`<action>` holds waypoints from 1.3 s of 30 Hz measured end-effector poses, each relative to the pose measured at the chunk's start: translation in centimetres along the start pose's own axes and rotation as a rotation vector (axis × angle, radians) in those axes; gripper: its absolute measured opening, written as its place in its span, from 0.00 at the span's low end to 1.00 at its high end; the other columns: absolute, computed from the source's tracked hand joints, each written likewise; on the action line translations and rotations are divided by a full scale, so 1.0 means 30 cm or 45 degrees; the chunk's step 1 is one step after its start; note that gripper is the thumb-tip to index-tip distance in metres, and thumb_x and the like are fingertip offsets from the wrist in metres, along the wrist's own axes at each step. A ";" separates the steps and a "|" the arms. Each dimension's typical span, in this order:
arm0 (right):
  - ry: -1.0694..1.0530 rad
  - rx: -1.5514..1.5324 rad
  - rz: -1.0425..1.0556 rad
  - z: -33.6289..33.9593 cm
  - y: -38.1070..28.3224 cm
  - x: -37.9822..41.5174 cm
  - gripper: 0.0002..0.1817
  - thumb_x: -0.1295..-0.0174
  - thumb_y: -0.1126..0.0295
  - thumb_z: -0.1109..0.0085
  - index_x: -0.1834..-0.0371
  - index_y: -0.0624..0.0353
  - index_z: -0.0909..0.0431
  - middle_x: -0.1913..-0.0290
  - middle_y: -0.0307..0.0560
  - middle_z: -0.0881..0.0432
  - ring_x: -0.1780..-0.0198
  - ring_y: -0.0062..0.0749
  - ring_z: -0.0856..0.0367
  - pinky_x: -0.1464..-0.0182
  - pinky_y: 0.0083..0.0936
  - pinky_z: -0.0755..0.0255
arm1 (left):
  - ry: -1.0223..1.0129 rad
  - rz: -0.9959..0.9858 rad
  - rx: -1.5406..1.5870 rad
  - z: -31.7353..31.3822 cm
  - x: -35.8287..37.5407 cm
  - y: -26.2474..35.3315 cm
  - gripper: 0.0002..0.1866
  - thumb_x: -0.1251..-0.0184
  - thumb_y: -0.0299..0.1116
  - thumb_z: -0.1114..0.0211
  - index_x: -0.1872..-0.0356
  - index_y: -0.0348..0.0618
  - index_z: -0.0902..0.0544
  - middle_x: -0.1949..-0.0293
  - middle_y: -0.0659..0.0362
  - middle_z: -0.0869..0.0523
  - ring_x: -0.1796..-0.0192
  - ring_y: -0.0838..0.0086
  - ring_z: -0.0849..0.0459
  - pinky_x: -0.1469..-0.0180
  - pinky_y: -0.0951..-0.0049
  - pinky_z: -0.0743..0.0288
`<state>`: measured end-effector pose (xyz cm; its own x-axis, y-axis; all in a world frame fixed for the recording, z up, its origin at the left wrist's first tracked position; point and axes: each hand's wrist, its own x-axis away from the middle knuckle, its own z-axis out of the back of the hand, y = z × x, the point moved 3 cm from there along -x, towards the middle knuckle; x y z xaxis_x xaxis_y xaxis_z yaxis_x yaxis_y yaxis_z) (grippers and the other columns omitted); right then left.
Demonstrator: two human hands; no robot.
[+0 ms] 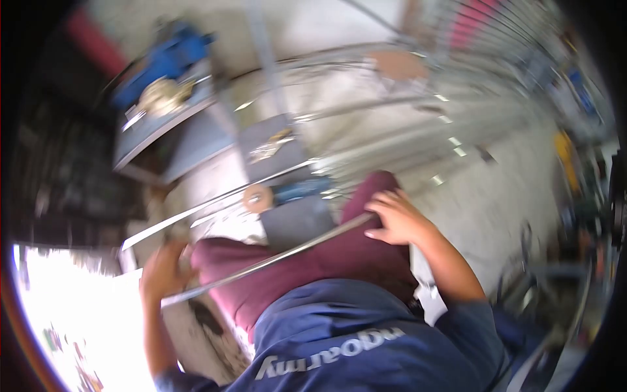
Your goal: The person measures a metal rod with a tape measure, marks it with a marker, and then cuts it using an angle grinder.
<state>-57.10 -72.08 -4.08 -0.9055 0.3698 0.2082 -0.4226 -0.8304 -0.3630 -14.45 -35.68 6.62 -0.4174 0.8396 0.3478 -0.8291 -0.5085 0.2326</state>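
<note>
A long thin metal bar [274, 259] lies slantwise over my lap, across the maroon trousers [313, 264]. At its upper right end is my right hand [400, 221], above my knee, with the bar's end between thumb and fingers. My left hand [166, 269] is beside my other knee, close to the bar's lower left end; its fingers are smeared by motion. Just in front of my legs sits a blue power tool [300, 190] with a round tan disc [258, 198]. Another bright metal bar [189, 212] runs past the disc.
Several long metal lengths [385, 147] lie on the concrete floor [503, 189] ahead. A grey metal stand [196, 140] at the left holds blue items [173, 55] and a pale bundle [163, 97]. A brown round piece [398, 65] is farther off. Assorted equipment lines the right side.
</note>
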 end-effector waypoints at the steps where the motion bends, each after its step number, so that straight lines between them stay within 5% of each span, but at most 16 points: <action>1: 0.098 -0.046 0.025 -0.028 0.031 -0.003 0.38 0.39 0.45 0.16 0.34 0.60 0.13 0.34 0.56 0.16 0.27 0.57 0.21 0.20 0.55 0.35 | -0.089 0.042 0.095 0.065 -0.075 0.015 0.38 0.36 0.49 0.15 0.28 0.43 0.15 0.36 0.43 0.09 0.34 0.44 0.11 0.33 0.48 0.17; 4: 0.347 -0.077 0.065 -0.074 0.075 -0.036 0.31 0.37 0.44 0.17 0.45 0.60 0.12 0.42 0.52 0.15 0.35 0.56 0.19 0.25 0.54 0.33 | 0.017 -0.069 0.104 0.195 -0.295 0.056 0.37 0.29 0.49 0.17 0.27 0.39 0.18 0.43 0.39 0.07 0.39 0.40 0.09 0.35 0.47 0.17; 8: 0.694 -0.137 0.078 -0.151 0.093 -0.046 0.19 0.33 0.55 0.23 0.51 0.58 0.14 0.50 0.52 0.19 0.45 0.55 0.22 0.33 0.54 0.32 | 0.192 -0.017 -0.115 0.235 -0.658 -0.022 0.27 0.22 0.38 0.26 0.29 0.36 0.20 0.53 0.42 0.05 0.45 0.43 0.07 0.40 0.48 0.16; 13: 0.753 -0.184 0.076 -0.134 0.125 -0.079 0.11 0.36 0.66 0.29 0.54 0.58 0.14 0.52 0.52 0.21 0.49 0.53 0.23 0.37 0.52 0.33 | 0.276 0.219 -0.347 0.265 -1.128 -0.160 0.41 0.21 0.42 0.27 0.13 0.46 0.32 0.32 0.35 0.12 0.28 0.42 0.13 0.25 0.48 0.18; 18: 0.761 -0.208 0.137 -0.110 0.178 -0.120 0.11 0.39 0.68 0.31 0.55 0.58 0.13 0.54 0.53 0.21 0.52 0.52 0.23 0.40 0.53 0.32 | 0.513 0.423 -0.316 0.299 -1.538 -0.338 0.48 0.19 0.50 0.29 0.06 0.58 0.45 0.20 0.32 0.24 0.24 0.35 0.16 0.22 0.42 0.21; 21: 0.865 -0.242 0.180 -0.103 0.204 -0.147 0.10 0.41 0.71 0.31 0.57 0.57 0.12 0.54 0.53 0.20 0.55 0.53 0.21 0.45 0.54 0.30 | 0.707 0.176 -0.415 0.294 -1.837 -0.645 0.43 0.17 0.55 0.32 0.10 0.52 0.37 0.24 0.34 0.22 0.28 0.32 0.18 0.27 0.36 0.23; 24: 0.892 -0.289 0.202 -0.101 0.232 -0.182 0.11 0.43 0.72 0.29 0.55 0.56 0.13 0.53 0.52 0.19 0.54 0.52 0.19 0.47 0.53 0.29 | 0.957 0.005 -0.801 0.224 -2.332 -1.319 0.36 0.16 0.58 0.34 0.20 0.43 0.21 0.41 0.34 0.10 0.42 0.38 0.09 0.44 0.37 0.15; 25: 0.845 -0.313 0.158 -0.090 0.239 -0.175 0.10 0.42 0.73 0.30 0.56 0.55 0.13 0.53 0.51 0.19 0.53 0.51 0.19 0.48 0.53 0.29 | 0.766 -0.020 -0.673 0.264 -2.302 -1.174 0.35 0.17 0.59 0.33 0.24 0.42 0.17 0.44 0.35 0.09 0.48 0.40 0.07 0.49 0.39 0.13; 26: 0.834 -0.318 0.152 -0.078 0.240 -0.175 0.09 0.41 0.73 0.30 0.57 0.54 0.14 0.53 0.48 0.19 0.52 0.50 0.20 0.46 0.53 0.29 | 0.684 -0.109 -0.814 0.245 -2.376 -1.233 0.33 0.13 0.58 0.37 0.19 0.50 0.21 0.36 0.40 0.11 0.39 0.42 0.09 0.42 0.41 0.14; 30: 0.768 -0.337 0.100 -0.112 0.257 -0.189 0.08 0.41 0.72 0.30 0.59 0.53 0.15 0.54 0.45 0.21 0.52 0.49 0.21 0.39 0.51 0.29 | 0.714 0.070 -0.645 0.186 -2.264 -1.015 0.26 0.14 0.52 0.35 0.32 0.43 0.09 0.42 0.41 0.07 0.40 0.48 0.12 0.36 0.49 0.17; 31: 0.753 -0.340 0.101 -0.111 0.257 -0.197 0.08 0.41 0.72 0.30 0.59 0.53 0.16 0.54 0.45 0.21 0.52 0.49 0.21 0.38 0.51 0.30 | 0.583 0.127 -0.404 0.216 -2.259 -0.982 0.29 0.21 0.50 0.32 0.26 0.47 0.12 0.34 0.34 0.12 0.33 0.39 0.16 0.28 0.38 0.21; 32: 0.735 -0.320 0.086 -0.103 0.258 -0.199 0.08 0.41 0.72 0.31 0.59 0.53 0.16 0.54 0.45 0.21 0.52 0.49 0.21 0.38 0.51 0.30 | 0.573 0.162 -0.414 0.226 -2.247 -0.926 0.29 0.18 0.49 0.35 0.24 0.46 0.13 0.38 0.40 0.11 0.38 0.46 0.12 0.29 0.42 0.19; 39: 0.696 -0.286 0.087 -0.069 0.244 -0.234 0.06 0.41 0.72 0.32 0.61 0.53 0.16 0.55 0.46 0.22 0.52 0.48 0.22 0.38 0.51 0.30 | 0.766 0.174 -1.073 0.197 -2.263 -0.941 0.27 0.07 0.54 0.46 0.14 0.68 0.26 0.23 0.52 0.18 0.26 0.46 0.18 0.31 0.45 0.18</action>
<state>-53.91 -79.90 -10.07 -0.7943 0.5291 -0.2986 -0.3065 -0.7734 -0.5550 39.48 -79.47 -18.19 -0.4518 0.8593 -0.2399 -0.6557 -0.5022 -0.5639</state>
